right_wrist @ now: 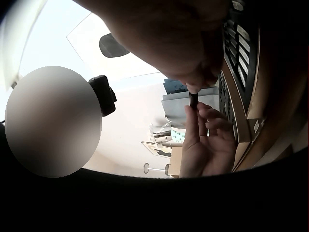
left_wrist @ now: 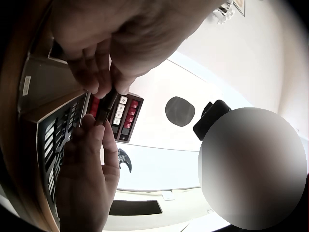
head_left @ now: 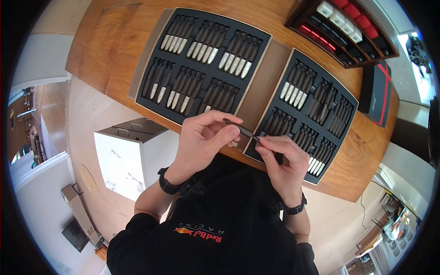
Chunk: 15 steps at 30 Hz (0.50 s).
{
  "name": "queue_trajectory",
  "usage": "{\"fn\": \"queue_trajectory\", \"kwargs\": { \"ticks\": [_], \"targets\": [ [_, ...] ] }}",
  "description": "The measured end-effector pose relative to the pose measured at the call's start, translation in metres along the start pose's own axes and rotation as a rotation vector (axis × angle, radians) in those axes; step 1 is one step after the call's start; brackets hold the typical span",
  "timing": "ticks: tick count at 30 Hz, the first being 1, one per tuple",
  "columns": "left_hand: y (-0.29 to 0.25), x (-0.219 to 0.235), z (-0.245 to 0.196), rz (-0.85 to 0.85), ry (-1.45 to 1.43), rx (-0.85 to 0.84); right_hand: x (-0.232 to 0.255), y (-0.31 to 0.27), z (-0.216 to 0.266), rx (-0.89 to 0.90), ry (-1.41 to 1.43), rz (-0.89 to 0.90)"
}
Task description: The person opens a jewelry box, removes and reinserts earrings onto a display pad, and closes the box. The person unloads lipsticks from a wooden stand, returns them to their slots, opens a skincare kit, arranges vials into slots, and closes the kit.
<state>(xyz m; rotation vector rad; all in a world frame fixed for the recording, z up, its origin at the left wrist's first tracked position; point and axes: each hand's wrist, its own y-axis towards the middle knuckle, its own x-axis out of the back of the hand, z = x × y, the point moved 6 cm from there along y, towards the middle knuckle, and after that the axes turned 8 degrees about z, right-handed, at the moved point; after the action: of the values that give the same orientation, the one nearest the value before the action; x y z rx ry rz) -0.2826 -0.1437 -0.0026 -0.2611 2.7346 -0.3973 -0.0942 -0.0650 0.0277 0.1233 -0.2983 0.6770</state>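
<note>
In the head view my left hand [head_left: 199, 142] pinches a slim dark pen-like stick [head_left: 246, 132] between thumb and fingers. My right hand [head_left: 288, 162] pinches the other end of the stick with thumb and fingertips. Both hands are close together, in front of the table edge and the near side of two open trays. The left wrist view has the stick [left_wrist: 104, 113] spanning both hands' fingertips, the right hand [left_wrist: 87, 169] below. A short dark part of the stick [right_wrist: 193, 100] shows between the hands in the right wrist view; fingers hide the rest.
A left tray [head_left: 253, 73] and a right tray [head_left: 293, 54] hold rows of similar dark sticks, several with white ends. Behind them on the wooden table [head_left: 103, 50] stand a rack [head_left: 341, 32] of red and white blocks and a black box with red ribbon [head_left: 376, 94].
</note>
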Motion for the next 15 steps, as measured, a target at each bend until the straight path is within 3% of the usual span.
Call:
{"fn": "queue_trajectory", "kwargs": {
  "ticks": [3,7,9,11,13,15],
  "targets": [
    [-0.001,0.022,-0.021,-0.125,0.140,-0.102,-0.005,0.001,0.003,0.014,-0.051,0.023],
    [-0.009,0.102,-0.074,-0.444,0.500,-0.238,-0.008,-0.002,-0.006,0.024,-0.220,0.040],
    [-0.008,0.132,-0.090,-0.509,0.578,-0.257,-0.010,-0.001,-0.002,0.111,-0.256,0.037],
    [-0.002,0.143,-0.101,-0.591,0.949,-0.196,-0.013,-0.002,0.000,0.144,-0.306,0.044],
    [0.010,0.136,-0.107,-0.533,1.087,-0.179,-0.014,-0.002,-0.001,0.152,-0.309,0.040],
    [0.024,0.127,-0.100,-0.347,1.201,-0.119,-0.014,-0.002,-0.001,0.157,-0.311,0.035]
  ]
}}
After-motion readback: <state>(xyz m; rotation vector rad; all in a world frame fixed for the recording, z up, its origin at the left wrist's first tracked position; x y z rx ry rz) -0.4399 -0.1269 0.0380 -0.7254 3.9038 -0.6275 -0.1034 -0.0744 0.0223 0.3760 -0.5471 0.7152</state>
